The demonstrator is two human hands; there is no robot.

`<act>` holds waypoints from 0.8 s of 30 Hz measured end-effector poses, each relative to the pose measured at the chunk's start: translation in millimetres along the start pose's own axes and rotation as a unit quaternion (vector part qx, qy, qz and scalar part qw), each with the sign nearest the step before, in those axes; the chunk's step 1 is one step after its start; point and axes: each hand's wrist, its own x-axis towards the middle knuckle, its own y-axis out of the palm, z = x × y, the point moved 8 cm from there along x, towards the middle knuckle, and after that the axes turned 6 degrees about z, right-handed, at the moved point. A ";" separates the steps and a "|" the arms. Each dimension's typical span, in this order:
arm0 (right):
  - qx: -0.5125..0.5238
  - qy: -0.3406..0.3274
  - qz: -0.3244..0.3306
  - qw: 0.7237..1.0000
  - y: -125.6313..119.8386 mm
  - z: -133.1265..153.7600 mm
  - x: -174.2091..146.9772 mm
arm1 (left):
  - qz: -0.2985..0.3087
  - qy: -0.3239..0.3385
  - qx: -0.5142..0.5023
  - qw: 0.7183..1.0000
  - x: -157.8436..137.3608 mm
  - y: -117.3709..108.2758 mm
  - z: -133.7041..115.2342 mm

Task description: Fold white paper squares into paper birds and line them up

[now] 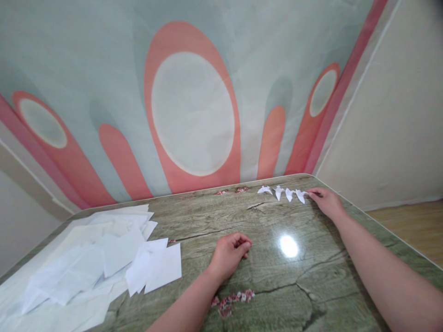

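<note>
Several small folded white paper cranes (278,192) stand in a row near the table's far edge. At the right end of that row, my right hand (327,201) pinches the tip of the last paper crane (300,196) between thumb and fingers. My left hand (231,249) rests over the middle of the table with its fingers curled together, and nothing shows in it. To its left lie loose square sheets of white paper (166,267), a short way from the hand.
A large pile of white paper (83,263) spreads over the table's left side. The wood-patterned table (263,281) has pink flower prints (238,297) and a bright light reflection. Behind its far edge rises a wall with a pink and grey-green backdrop (192,180).
</note>
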 end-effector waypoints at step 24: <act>-0.020 -0.015 -0.024 0.999 2.4 -1.6 6.6 | 0.005 0.013 0.028 1.000 0.5 1.3 2.3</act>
